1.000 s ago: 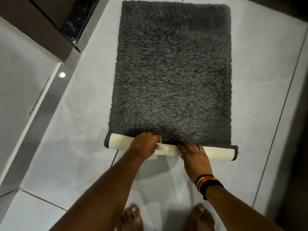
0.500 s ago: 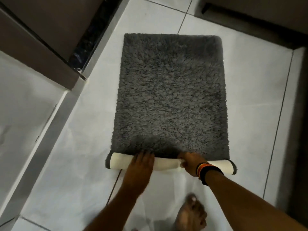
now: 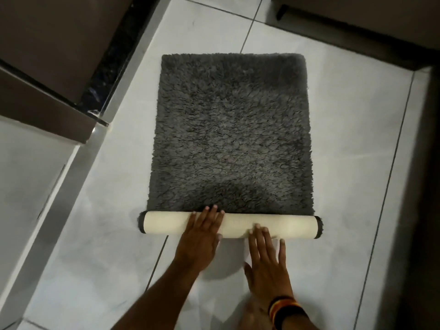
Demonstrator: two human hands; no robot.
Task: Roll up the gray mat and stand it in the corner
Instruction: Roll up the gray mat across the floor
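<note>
The gray shaggy mat (image 3: 232,129) lies flat on the white tiled floor, its near end wound into a roll (image 3: 166,225) that shows the cream backing. My left hand (image 3: 202,234) lies flat over the middle of the roll, fingers spread and reaching past its far side. My right hand (image 3: 266,260) rests palm down just right of it, with only the fingertips touching the near side of the roll. A striped band circles the right wrist. Neither hand closes around the mat.
A dark brown door and frame (image 3: 47,55) stand at the upper left beside a shiny metal threshold strip (image 3: 71,186). A dark wall base (image 3: 357,32) runs along the back and meets another dark surface (image 3: 428,186) on the right, forming a corner.
The roll has grown thicker and moved forward along the mat. Both hands have gone from gripping its edge to lying flat on it, and the view has tilted up.
</note>
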